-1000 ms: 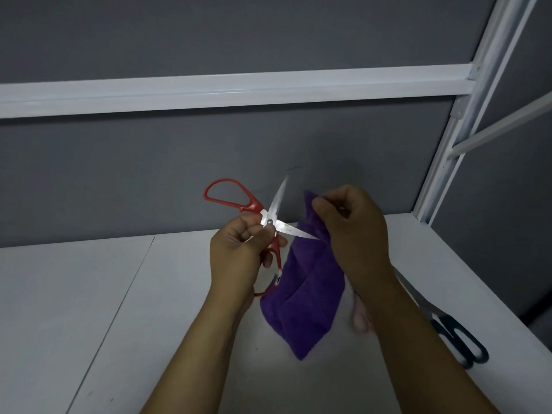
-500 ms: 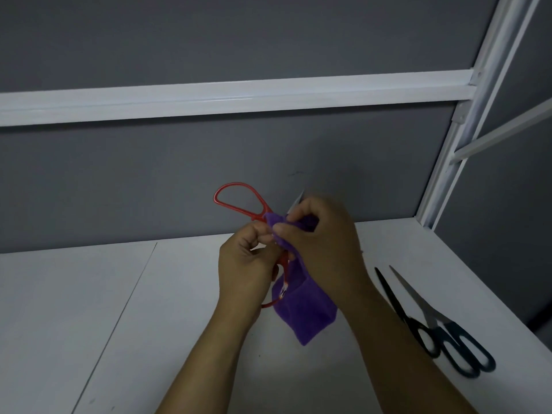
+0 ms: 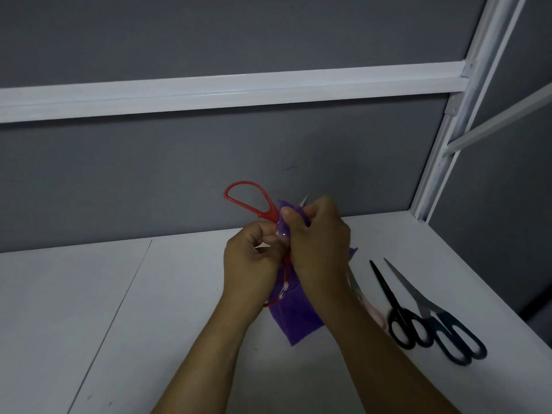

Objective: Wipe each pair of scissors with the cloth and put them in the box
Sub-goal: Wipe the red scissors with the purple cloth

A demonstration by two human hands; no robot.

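The left hand [image 3: 254, 261] holds the red scissors [image 3: 248, 198] at the pivot, with its grip closed round the shank just below the upper handle loop. This hold keeps the tool steady and raised above the middle of the table [image 3: 119, 294], so the blade is free for wiping. The right hand [image 3: 319, 249] has its grip pinched on the purple cloth [image 3: 295, 318], which is folded over a blade close to the pivot. Thumb and fingers press the fabric from both sides, so both blade faces are judged to be in contact at once. Only the blade tip shows, just above the right knuckles. The second blade probably lies behind the right hand, but this cannot be confirmed. The loose part of the cloth hangs below both hands and hides most of the lower handle loop. Near the right edge of the table, the black scissors [image 3: 400, 312] and the dark-handled scissors [image 3: 448, 333] lie side by side, with blades toward the far edge. A pale pair [image 3: 373, 312] is partly hidden under the right forearm. All three lie within reach of the right hand and are judged to be awaiting wiping. The box is not in view.
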